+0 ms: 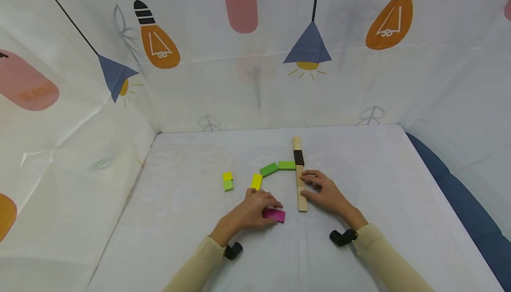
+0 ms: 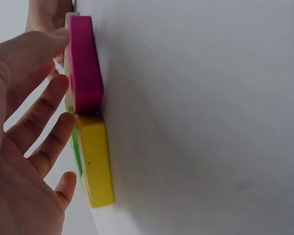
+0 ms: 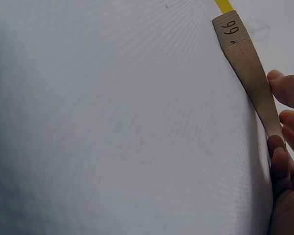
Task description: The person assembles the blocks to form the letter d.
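Observation:
My left hand [image 1: 253,210] is around a magenta block [image 1: 274,215], thumb on the near side and fingers on the far side. In the left wrist view the thumb tip lies against the magenta block [image 2: 85,63], whose end adjoins a yellow block [image 2: 97,161]. My right hand [image 1: 325,192] rests its fingertips along the right side of a straight line of wooden blocks [image 1: 302,199], fingers loosely bent. One black block [image 1: 298,157] sits in that line. From it two green blocks [image 1: 286,165] and a yellow block [image 1: 257,181] curve left, the yellow one partly behind the left hand.
A small yellow block [image 1: 227,176] and a small green block [image 1: 228,186] lie together to the left. A white cloth [image 1: 191,150] covers the table, and a printed curtain [image 1: 247,79] hangs behind it. Something dark blue [image 1: 459,190] borders the right edge.

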Demonstrator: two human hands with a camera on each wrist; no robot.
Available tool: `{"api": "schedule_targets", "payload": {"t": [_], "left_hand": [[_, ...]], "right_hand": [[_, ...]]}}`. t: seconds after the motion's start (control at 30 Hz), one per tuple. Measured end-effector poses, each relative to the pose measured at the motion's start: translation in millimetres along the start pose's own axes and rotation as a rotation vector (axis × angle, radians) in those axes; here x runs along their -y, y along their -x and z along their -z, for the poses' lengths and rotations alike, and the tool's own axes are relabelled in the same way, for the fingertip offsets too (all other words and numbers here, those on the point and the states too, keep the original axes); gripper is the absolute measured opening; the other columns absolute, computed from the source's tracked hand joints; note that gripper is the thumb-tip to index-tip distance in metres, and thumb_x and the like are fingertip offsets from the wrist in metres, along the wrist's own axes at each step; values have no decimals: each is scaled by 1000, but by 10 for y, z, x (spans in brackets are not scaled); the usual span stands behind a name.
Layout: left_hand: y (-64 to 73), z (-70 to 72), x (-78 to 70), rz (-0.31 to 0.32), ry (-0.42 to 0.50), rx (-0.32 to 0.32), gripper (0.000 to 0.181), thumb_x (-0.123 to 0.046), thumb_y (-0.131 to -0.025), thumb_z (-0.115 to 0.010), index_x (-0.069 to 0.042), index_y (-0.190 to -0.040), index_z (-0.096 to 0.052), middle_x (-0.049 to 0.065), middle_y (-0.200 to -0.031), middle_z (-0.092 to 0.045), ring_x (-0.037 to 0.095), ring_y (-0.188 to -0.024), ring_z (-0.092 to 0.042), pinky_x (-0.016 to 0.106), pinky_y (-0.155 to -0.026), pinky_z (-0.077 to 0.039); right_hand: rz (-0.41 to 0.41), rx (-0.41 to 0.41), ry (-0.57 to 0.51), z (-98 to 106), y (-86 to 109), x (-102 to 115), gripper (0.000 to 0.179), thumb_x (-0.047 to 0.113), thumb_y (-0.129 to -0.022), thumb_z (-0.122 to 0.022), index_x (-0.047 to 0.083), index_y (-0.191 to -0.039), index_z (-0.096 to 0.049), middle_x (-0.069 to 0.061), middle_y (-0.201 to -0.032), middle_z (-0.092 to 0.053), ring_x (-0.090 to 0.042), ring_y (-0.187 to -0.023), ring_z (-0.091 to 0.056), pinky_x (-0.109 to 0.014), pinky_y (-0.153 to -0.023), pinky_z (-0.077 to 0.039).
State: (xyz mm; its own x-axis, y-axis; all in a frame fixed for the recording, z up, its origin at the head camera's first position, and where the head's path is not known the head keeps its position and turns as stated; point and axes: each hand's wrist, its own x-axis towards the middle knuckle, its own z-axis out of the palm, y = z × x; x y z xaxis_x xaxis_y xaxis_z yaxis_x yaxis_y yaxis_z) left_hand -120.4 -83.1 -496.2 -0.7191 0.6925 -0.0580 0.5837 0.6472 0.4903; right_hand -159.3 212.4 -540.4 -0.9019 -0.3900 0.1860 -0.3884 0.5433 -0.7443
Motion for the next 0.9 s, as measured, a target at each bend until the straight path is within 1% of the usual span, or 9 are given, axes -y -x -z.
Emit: {"api": "schedule_targets", "payload": {"t": [0.13, 0.27, 0.4, 0.53, 0.6, 0.73, 0.9], "left_hand": [[24, 64, 34, 29, 12, -31, 40, -39, -89, -79, -29, -126, -72, -12, -122, -69, 10, -121, -57, 54, -109, -31], [72, 151, 108, 38, 44, -97, 43, -37, -88, -80, -25, -128, -71, -6, -126, -67, 15, -123, -55, 55, -109, -32], [140, 261, 203, 46, 82, -172, 48, -32, -86, -83, -19, -130, -70, 1, -131, -64, 22, -127, -53, 56, -110, -37], [213, 365, 315, 70, 108, -232, 55, -28, -84, -86, -14, -134, -67, 6, -137, -59, 26, -131, -51, 50, -111, -45], [253, 407, 378, 89, 111, -261, 57, -27, -84, -86, -13, -136, -66, 6, -139, -58, 26, -131, -50, 48, -109, -48], [330, 479, 496, 144, 116, -314, 59, -25, -84, -86, -12, -137, -64, 8, -141, -56, 29, -132, -49, 50, -109, -49], [422, 521, 643, 249, 142, -337, 63, -28, -84, -86, -15, -141, -62, 10, -145, -53, 32, -133, -49, 53, -109, -48]], "right_hand": [[3, -2, 1, -5, -2, -5, 48, 22, -89, -82, 6, -133, -69, -10, -141, -59, -21, -110, -62, -28, -87, -53], [11, -5, 6, -6, 0, -3, 48, 21, -89, -82, 6, -132, -69, -10, -140, -60, -21, -109, -62, -27, -87, -53], [14, -7, 8, -3, 1, 6, 47, 20, -89, -82, 5, -132, -69, -10, -140, -60, -21, -108, -62, -28, -86, -53], [7, -5, 12, 3, 1, 20, 47, 20, -89, -82, 6, -132, -69, -10, -140, -60, -21, -107, -61, -29, -86, -53], [5, -2, 15, 2, 1, 23, 47, 20, -89, -82, 6, -132, -69, -10, -140, -59, -21, -107, -61, -29, -87, -53], [3, 0, 10, 1, 3, 23, 47, 19, -89, -82, 5, -132, -68, -11, -141, -59, -22, -107, -61, -29, -87, -53], [2, -2, 12, 0, 7, 21, 47, 19, -89, -82, 6, -132, -68, -10, -140, -59, -21, -107, -61, -28, -87, -52]]}}
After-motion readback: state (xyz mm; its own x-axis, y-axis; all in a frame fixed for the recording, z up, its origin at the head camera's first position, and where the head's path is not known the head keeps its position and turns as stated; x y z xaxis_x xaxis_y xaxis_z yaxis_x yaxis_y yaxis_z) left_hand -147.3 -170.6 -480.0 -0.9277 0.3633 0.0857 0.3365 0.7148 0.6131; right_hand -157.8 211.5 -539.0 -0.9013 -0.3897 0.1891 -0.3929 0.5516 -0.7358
